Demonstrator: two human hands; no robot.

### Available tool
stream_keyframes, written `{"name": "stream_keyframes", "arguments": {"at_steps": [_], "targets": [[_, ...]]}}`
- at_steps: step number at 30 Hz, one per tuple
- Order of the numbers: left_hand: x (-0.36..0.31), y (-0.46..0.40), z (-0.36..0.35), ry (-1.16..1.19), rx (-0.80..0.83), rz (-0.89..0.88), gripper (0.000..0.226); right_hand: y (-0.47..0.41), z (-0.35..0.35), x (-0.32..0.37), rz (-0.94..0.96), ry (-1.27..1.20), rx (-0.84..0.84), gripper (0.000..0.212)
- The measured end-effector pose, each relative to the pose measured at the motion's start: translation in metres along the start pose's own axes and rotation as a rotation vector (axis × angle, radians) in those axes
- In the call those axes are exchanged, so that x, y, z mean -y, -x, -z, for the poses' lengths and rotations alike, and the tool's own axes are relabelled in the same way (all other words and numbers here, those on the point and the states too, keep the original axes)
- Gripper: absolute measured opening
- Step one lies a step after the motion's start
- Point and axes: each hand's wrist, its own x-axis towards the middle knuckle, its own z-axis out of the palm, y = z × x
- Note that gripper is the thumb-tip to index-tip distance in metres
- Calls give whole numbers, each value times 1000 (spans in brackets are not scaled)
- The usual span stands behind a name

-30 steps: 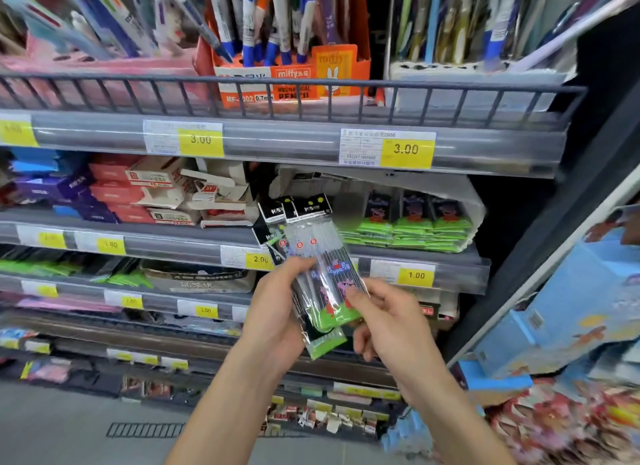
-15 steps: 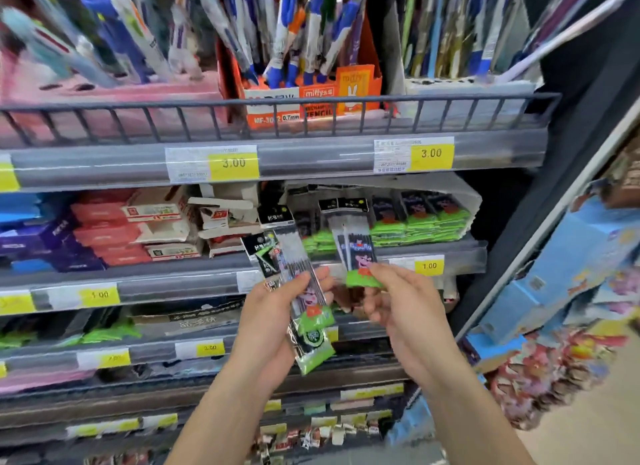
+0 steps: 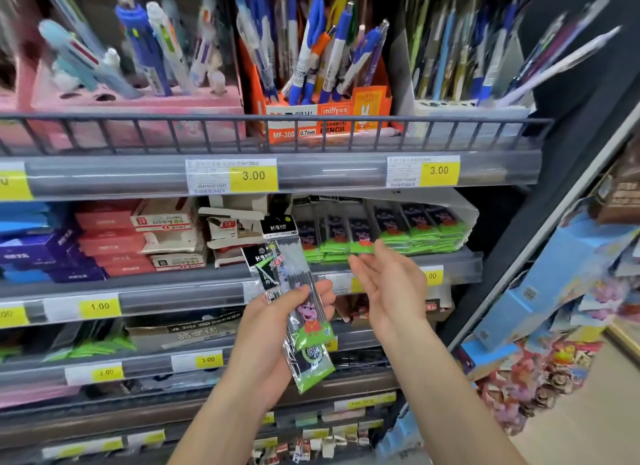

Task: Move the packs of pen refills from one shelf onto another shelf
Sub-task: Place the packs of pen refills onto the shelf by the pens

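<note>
While the left hand (image 3: 277, 329) keeps its grip curled round a small bunch of refill packs (image 3: 299, 312), thumb across the front and fingers behind, the right hand (image 3: 391, 284) hangs beside it with nothing in it, its grip wide and the fingers loosely spread. The held packs stand nearly upright, tilted a little to the left, with black header cards at the top and green bottoms showing a cartoon pig; how many packs are in the bunch I cannot tell. The right hand's fingertips (image 3: 372, 246) lie just in front of the stacked packs (image 3: 391, 236) of the same kind, which rest in rows on the middle shelf (image 3: 450, 256) inside a white tray (image 3: 467, 211); whether the fingertips touch the green edges is not clear. Left of that stack on the same shelf sit opened white and red cartons (image 3: 166, 236) and blue boxes (image 3: 34, 242). On the top shelf (image 3: 329, 173), behind a wire rail (image 3: 277, 121), an orange mechanical pencil box (image 3: 329, 118) stands between a pink pen holder (image 3: 138, 114) and a white one (image 3: 467, 111). Yellow price tags (image 3: 254, 175) read 3.00 there and 1.00 lower down.
</note>
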Motion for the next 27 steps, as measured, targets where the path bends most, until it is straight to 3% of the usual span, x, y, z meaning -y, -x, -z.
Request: {"name": "stream_keyframes", "arguments": {"at_steps": [2, 4, 6, 7, 9, 13, 20, 22, 25, 27], "targets": [[-2, 0, -2, -9, -4, -4, 22, 2, 11, -11, 197, 298, -29, 25], [-3, 1, -6, -13, 4, -8, 22, -3, 28, -17, 679, 763, -68, 26], [-3, 2, -9, -29, 16, -10, 22, -16, 43, -14, 1196, 1103, 68, 24], [-3, 3, -11, -34, 17, -11, 22, -25, 46, -9, 1349, 1237, 170, 26], [-2, 2, -14, -23, 4, -7, 21, -43, 43, 2, 1485, 1451, 271, 28], [2, -2, -19, -10, -13, 19, 22, -66, 34, 15, 1498, 1642, 313, 22], [2, -8, -25, 71, -38, 80, 30, -64, 37, 19, 1466, 1596, 288, 26], [0, -8, -27, 105, -14, 105, 41, -45, 39, 19, 1325, 1439, 277, 30], [-2, -11, -27, 138, 4, 127, 46, -3, 45, 13, 867, 1151, 277, 33], [-2, -14, -26, 115, -2, 148, 42, 17, 50, 5, 576, 1049, 396, 32]]}}
